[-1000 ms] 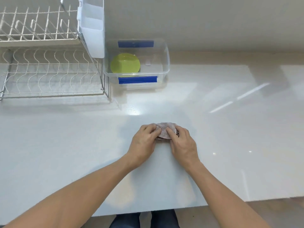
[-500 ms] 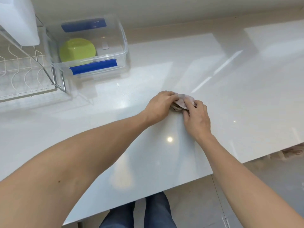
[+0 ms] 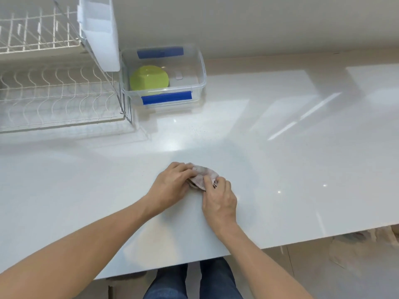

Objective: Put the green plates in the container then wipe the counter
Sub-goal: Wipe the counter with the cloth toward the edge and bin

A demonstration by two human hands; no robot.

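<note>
Green plates (image 3: 149,77) lie stacked inside a clear plastic container (image 3: 199,67) with blue clips, at the back of the white counter (image 3: 280,152). A small greyish cloth (image 3: 203,175) rests bunched on the counter near its front edge. My left hand (image 3: 172,184) grips the cloth's left side with curled fingers. My right hand (image 3: 219,197) pinches its right side. Both hands press the cloth against the counter, and most of it is hidden under my fingers.
A white wire dish rack (image 3: 56,98) stands at the back left, with a white plastic holder (image 3: 101,31) hung on its right end next to the container. The counter's front edge (image 3: 237,252) runs just behind my wrists, above my legs.
The view swung right and then back left, so the rack and container shifted in frame. Both hands have stayed on the cloth at about the same spot on the counter.
</note>
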